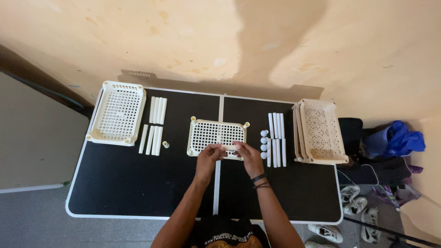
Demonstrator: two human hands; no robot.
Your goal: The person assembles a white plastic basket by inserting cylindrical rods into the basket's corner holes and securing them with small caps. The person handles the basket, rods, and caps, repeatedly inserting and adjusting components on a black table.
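I see my left hand and right hand pinching one white plastic tube. It lies over the cream perforated plastic tray.

A black folding table carries cream baskets, white tubes and small caps

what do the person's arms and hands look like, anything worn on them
Both forearms are bare, with no sleeves reaching them and no gloves. The left hand shows no ring, watch or band. The right hand has a dark band around the wrist and thinner dark bands just behind it. No markings show.
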